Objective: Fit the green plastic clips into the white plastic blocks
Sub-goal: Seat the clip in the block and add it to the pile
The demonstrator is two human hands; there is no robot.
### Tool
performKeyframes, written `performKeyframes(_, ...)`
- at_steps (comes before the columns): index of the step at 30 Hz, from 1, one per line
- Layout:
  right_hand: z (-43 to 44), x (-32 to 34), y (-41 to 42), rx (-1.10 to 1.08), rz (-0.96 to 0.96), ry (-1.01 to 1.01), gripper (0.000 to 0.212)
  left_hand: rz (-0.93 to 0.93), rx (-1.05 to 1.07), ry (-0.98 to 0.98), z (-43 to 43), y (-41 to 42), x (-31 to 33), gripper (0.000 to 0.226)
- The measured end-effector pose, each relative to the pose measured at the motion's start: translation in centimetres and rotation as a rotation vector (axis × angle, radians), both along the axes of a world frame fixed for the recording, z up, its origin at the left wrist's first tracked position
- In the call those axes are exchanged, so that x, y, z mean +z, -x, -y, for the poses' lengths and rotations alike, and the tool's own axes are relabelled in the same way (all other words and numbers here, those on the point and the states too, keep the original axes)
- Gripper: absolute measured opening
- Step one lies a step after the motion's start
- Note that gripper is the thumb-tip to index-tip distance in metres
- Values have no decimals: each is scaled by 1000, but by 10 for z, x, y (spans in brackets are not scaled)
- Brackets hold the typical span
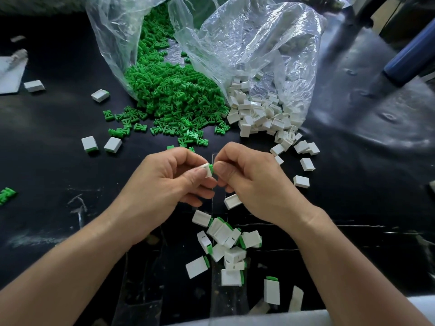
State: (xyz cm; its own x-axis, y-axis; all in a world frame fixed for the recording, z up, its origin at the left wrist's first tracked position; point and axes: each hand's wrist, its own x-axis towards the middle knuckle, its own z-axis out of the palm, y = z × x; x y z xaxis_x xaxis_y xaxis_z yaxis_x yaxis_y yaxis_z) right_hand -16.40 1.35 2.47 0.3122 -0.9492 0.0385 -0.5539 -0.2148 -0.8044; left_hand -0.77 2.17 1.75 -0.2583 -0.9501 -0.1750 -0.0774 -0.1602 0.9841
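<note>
**Clip meets block above the table**

Head view: the left hand point(169, 180) pinches a white block point(207, 171) between thumb and curled fingers. The right hand point(249, 182) pinches a green clip point(211, 167) with its thumb and forefinger closed narrowly on it. The clip touches the block's right end. Both are held above the black table point(47, 128), between the two hands.

Beyond them, loose green clips point(174, 95) and loose white blocks point(259, 114) spill from two clear bags point(259, 38). Nearer the person lies a heap of assembled pieces point(226, 243), white with green ends.
</note>
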Motion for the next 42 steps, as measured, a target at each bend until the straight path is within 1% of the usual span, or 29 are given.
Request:
performKeyframes(3, -1, 1, -3, 8, -42, 14, 26, -9, -10, 10, 0, -1, 0, 8)
performKeyframes(7, -4, 2, -5, 33, -118, 76, 18, -16, -18, 20, 0, -1, 0, 7)
performKeyframes(13, -5, 7, -4, 156, -326, 158, 17, 145, -76, 130, -1, -2, -6, 10)
performKeyframes(16, -4, 7, -4, 231, -436, 202, 16, 173, -105, 144, -1, -3, -8, 10)
performKeyframes(17, -4, 7, -3, 232, -435, 208, 14, 169, -106, 147, -1, -3, -8, 10)
performKeyframes(18, -4, 6, -3, 213, -398, 212, 12, 147, -98, 145, -1, -3, -7, 8)
performKeyframes(19, -4, 5, -2, 174, -325, 209, 11, 110, -86, 137, 0, -2, -6, 4)
performKeyframes(20, -4, 3, -1, 120, -226, 192, 11, 65, -64, 123, 0, -1, -5, 6)
performKeyframes(22, -2, 2, -1, 10, -15, 106, 15, -31, -23, 93, 1, 0, -1, 19)
performKeyframes(24, 1, 1, 1, -69, 153, -39, 27, -85, 12, 97, 1, 1, 1, 21)
performKeyframes(26, 3, 1, 2, -105, 280, -216, 43, -101, 26, 121, 1, 1, 1, 19)
performKeyframes(28, 3, 1, 0, -34, 395, -442, 54, -138, 34, 109, 0, 2, 1, 15)
performKeyframes(30, 1, 0, -6, 89, 515, -644, 59, -174, 16, 100, -1, 2, 1, 14)
performKeyframes(32, 0, 0, -11, 149, 626, -750, 58, -193, 0, 93, -2, 1, 2, 15)
performKeyframes(34, -1, 1, -13, 162, 706, -807, 56, -216, -12, 87, -1, -1, 2, 16)
performKeyframes(36, -1, 3, -13, 157, 748, -836, 52, -231, -37, 90, -1, -1, 2, 15)
performKeyframes(42, -4, 5, -13, 131, 728, -813, 46, -259, -52, 115, -1, -1, -1, 14)
